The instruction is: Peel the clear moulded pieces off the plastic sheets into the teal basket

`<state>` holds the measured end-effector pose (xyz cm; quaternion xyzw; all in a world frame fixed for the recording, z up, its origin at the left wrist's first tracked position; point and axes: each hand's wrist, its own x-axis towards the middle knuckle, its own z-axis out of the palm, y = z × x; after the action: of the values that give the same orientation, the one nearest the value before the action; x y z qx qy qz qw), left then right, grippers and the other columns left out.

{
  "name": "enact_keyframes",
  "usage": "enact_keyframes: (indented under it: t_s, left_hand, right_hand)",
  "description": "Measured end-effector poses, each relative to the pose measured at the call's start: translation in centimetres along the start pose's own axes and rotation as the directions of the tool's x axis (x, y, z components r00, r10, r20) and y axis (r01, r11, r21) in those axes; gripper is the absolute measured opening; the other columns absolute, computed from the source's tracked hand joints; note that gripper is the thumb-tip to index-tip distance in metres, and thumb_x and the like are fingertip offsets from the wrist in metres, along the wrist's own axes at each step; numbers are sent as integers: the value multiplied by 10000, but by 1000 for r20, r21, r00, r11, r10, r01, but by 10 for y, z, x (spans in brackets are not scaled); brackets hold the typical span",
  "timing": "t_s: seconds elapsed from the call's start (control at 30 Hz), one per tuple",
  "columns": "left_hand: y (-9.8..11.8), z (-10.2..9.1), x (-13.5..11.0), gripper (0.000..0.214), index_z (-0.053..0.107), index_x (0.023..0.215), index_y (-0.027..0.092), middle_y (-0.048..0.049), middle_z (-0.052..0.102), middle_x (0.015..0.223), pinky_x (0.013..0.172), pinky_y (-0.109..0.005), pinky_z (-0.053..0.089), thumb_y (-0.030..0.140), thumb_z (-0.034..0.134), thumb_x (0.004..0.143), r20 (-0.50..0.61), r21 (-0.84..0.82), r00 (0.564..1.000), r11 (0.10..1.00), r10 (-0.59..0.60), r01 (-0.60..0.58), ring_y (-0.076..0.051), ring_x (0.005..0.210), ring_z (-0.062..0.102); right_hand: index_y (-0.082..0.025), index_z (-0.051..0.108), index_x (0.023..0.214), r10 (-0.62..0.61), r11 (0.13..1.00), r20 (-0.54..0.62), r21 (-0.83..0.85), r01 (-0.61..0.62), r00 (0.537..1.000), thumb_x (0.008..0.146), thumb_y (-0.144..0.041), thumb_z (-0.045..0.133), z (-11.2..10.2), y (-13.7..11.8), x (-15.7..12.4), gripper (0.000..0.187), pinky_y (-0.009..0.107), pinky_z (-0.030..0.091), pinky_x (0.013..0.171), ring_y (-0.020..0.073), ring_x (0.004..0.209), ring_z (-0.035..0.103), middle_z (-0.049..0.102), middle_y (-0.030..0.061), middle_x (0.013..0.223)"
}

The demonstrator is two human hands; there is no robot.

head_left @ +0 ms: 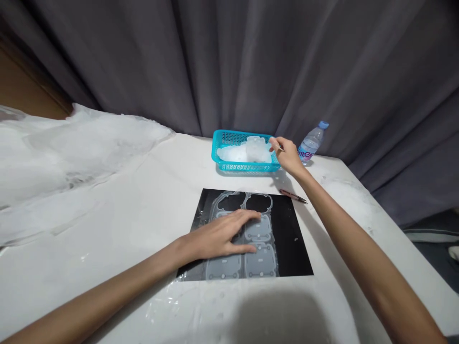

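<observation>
My left hand [227, 234] lies with fingers spread on a clear plastic sheet of moulded rounded-square pieces [261, 263]. Two outlines at the sheet's far end are cut out and show the black board [292, 239] underneath. Over the right end of a turquoise basket [247, 167], my right hand [287, 153] is closed in a pinch, with a frosted translucent plastic piece [256, 148] at its fingertips. A small pale tip pokes out between those fingers; its kind is unclear. More whitish translucent pieces [229, 154] lie in the basket.
Red-handled thread snips [293, 195] rest beside the board's far right corner. A water bottle [311, 143] with a blue cap stands right of the basket. Crumpled clear plastic sheeting [71, 157] covers the left of the white table [143, 210]. A grey curtain [229, 62] hangs behind.
</observation>
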<state>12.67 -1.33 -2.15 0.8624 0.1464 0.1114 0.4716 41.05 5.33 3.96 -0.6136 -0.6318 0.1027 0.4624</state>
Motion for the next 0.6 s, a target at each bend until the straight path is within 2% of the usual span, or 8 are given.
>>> enact_keyframes:
  t_s: [0.07, 0.13, 0.17, 0.23, 0.3, 0.4, 0.5, 0.6]
  left_hand:
    - [-1, -1, 1, 615, 541, 1465, 271, -144, 502, 1590, 1181, -497, 397, 521, 724, 934, 23, 77, 998, 996, 50, -52, -360, 1432, 506]
    - [-2, -4, 2, 574, 567, 1443, 279, -122, 508, 1594, 1183, -480, 396, 526, 709, 945, 25, 85, 998, 995, 52, -54, -351, 1437, 506]
    - [-3, -5, 3, 579, 570, 1442, 280, -117, 511, 1592, 1179, -474, 401, 530, 714, 940, 20, 81, 999, 996, 44, -45, -349, 1433, 511]
    - [-4, -6, 5, 595, 579, 1435, 278, -117, 512, 1592, 1173, -465, 405, 533, 736, 922, 8, 75, 999, 997, 33, -34, -349, 1433, 509]
    - [-5, -7, 6, 599, 591, 1423, 271, -121, 518, 1585, 1168, -457, 407, 528, 754, 907, -6, 70, 999, 997, 39, -39, -346, 1428, 510]
    - [-8, -8, 7, 583, 598, 1413, 271, -120, 518, 1582, 1163, -446, 405, 523, 749, 909, -8, 90, 999, 995, 54, -53, -342, 1425, 508]
    - [-12, -12, 11, 561, 600, 1398, 275, -111, 481, 1610, 1160, -445, 396, 539, 726, 919, 15, 148, 1000, 989, 23, -25, -351, 1445, 480]
    - [-14, -19, 18, 563, 629, 1344, 261, -115, 487, 1605, 1178, -476, 364, 555, 759, 882, 11, 168, 1000, 986, -12, 10, -376, 1449, 467]
  right_hand:
    - [-213, 629, 770, -15, 999, -30, -29, 14, 999, 996, -725, 392, 0, 3, 1, 608, 413, 439, 907, 257, 909, 593, 664, 94, 861]
    - [-220, 658, 850, -40, 999, -36, -31, 39, 999, 1017, -731, 320, -4, 0, -22, 635, 424, 423, 979, 266, 1008, 592, 673, 100, 969]
    - [-226, 669, 900, -47, 999, -27, -19, 46, 999, 1031, -723, 270, -7, -3, -39, 651, 412, 439, 969, 258, 1017, 599, 671, 94, 1002]
    - [-227, 677, 953, -1, 995, 79, 95, -6, 997, 1038, -722, 245, -14, -12, -79, 663, 364, 486, 822, 219, 860, 619, 647, 66, 921]
    - [-228, 662, 975, 83, 971, 244, 197, -133, 966, 1044, -691, 323, -22, -22, -118, 578, 327, 482, 675, 175, 659, 583, 616, 19, 781]
    - [-223, 681, 891, 98, 959, 415, 203, -197, 905, 997, -548, 605, -31, -34, -161, 350, 311, 502, 699, 172, 716, 628, 661, 20, 817]
    - [-222, 727, 922, 83, 943, 505, 238, -232, 859, 952, -429, 710, -34, -39, -180, 210, 303, 523, 749, 187, 855, 667, 703, 47, 971]
    - [-217, 737, 938, 49, 934, 522, 277, -224, 851, 956, -373, 715, -33, -39, -182, 158, 300, 537, 784, 183, 890, 674, 702, 45, 980]
